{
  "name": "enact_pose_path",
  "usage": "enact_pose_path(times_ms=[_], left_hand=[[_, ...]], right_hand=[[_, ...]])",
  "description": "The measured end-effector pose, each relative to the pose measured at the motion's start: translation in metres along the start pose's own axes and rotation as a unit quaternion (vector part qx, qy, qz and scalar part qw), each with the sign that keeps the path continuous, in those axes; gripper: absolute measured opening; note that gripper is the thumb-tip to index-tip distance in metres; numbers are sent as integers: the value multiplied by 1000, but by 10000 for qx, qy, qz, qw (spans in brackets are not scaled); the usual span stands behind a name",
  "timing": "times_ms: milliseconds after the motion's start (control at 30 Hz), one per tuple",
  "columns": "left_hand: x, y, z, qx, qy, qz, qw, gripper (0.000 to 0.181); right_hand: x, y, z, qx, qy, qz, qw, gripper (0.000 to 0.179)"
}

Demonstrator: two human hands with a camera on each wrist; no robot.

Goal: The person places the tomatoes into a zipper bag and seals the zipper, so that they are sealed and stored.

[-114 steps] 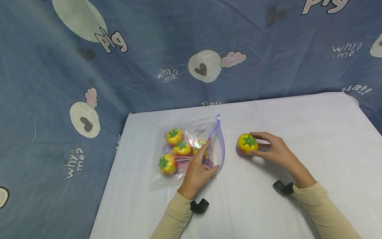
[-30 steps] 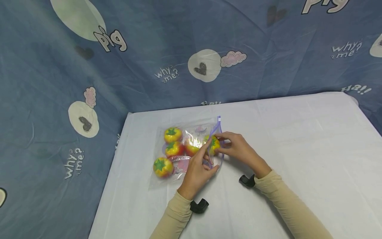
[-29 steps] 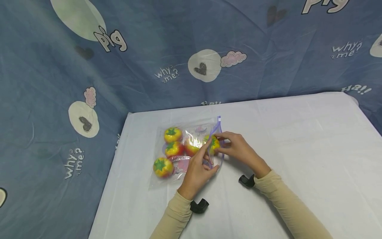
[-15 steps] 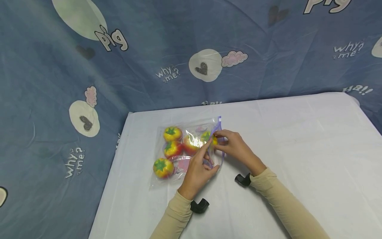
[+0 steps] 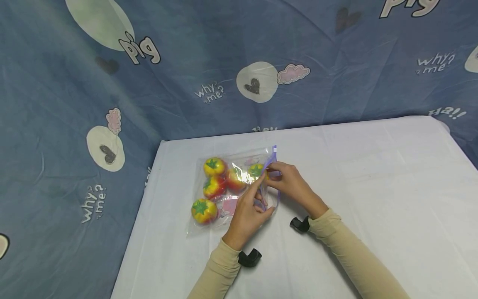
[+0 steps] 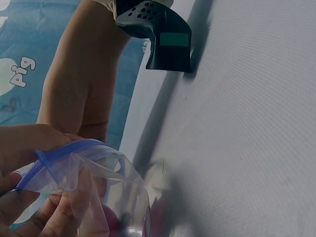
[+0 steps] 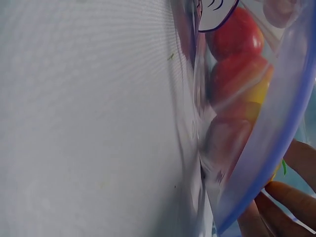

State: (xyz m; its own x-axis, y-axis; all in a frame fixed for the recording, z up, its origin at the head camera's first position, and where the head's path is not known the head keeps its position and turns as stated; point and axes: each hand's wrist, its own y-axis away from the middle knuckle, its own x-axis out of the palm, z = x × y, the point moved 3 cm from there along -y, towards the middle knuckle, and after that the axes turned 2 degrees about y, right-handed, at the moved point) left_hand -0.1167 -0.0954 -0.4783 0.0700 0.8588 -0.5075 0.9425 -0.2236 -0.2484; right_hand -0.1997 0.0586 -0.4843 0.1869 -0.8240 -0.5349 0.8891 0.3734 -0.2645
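Observation:
A clear zip bag (image 5: 199, 226) with a purple zip edge (image 5: 278, 198) lies flat, its mouth facing right. My left hand (image 5: 246, 211) grips the bag at its mouth, fingertips on the rim. Several yellow-and-red toy tomatoes with green star-shaped tops lie inside: one far left (image 5: 214, 166), one below it (image 5: 214, 187), one nearest me (image 5: 204, 211) and a shiny one (image 5: 235, 180) in the middle. My right hand (image 5: 291, 182) reaches into the mouth and pinches another toy tomato (image 5: 256, 169), partly hidden behind film and fingers. In the right wrist view, red tomatoes (image 7: 239, 81) show through the film.
A white cloth (image 5: 373, 187) covers the table under the bag. Blue printed fabric (image 5: 298, 41) hangs behind and at the left. A black wrist camera sits at each cuff, the left one (image 5: 250, 258) and the right one (image 5: 300, 224).
My right hand has carried its toy tomato leftward from the bare cloth into the bag's mouth. Tomatoes inside have shifted left. My left hand has stayed at the mouth.

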Motion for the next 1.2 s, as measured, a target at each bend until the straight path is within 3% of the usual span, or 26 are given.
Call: enact_pose_path(times_ms=[233,633,1200], left_hand=[[0,0,0,-14,3,21,10000,94],[0,0,1,3,26,27,10000,93],[0,0,1,-7,24,72,10000,93]], right_hand=[[3,-2,-2,101,-147,34,9998,30],[3,-2,0,139,137,-55,9998,22],[5,-3,0,277,90,-53,9996,25]])
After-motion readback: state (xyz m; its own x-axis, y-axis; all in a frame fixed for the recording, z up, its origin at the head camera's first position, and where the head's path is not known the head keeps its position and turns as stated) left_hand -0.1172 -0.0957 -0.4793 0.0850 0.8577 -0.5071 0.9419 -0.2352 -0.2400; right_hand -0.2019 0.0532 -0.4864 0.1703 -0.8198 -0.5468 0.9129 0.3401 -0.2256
